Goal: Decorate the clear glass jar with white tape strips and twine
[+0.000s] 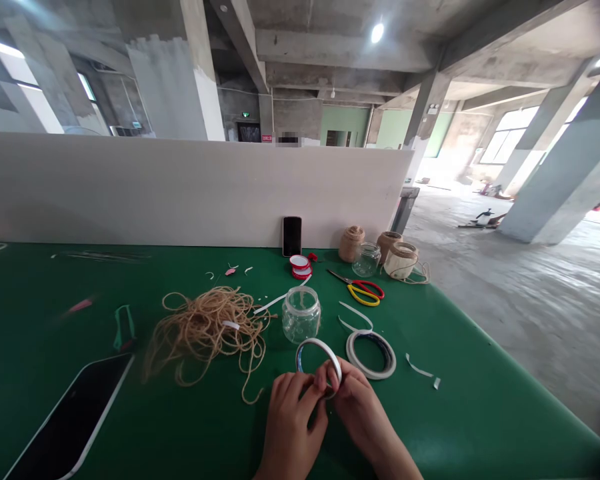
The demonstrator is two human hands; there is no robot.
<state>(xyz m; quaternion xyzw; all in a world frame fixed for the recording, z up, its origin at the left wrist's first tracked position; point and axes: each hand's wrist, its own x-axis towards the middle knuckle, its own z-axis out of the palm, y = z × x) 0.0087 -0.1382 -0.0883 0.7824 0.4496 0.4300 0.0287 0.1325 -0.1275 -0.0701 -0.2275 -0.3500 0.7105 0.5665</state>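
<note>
A roll of white tape stands on edge between my two hands, low in the middle of the view. My right hand grips its right side. The fingers of my left hand are pinched at its lower edge, close to the right fingertips; whether they hold a tape end is hidden. Just beyond the roll stands a clear glass jar, upright and open at the top. A second tape roll lies flat to the right, with a loose strip curling from it.
Tangled jute twine lies left of the jar. Red-and-yellow scissors, red-rimmed spools and a propped phone are behind. Twine-wrapped jars and another glass jar stand at the back right. A large phone lies front left.
</note>
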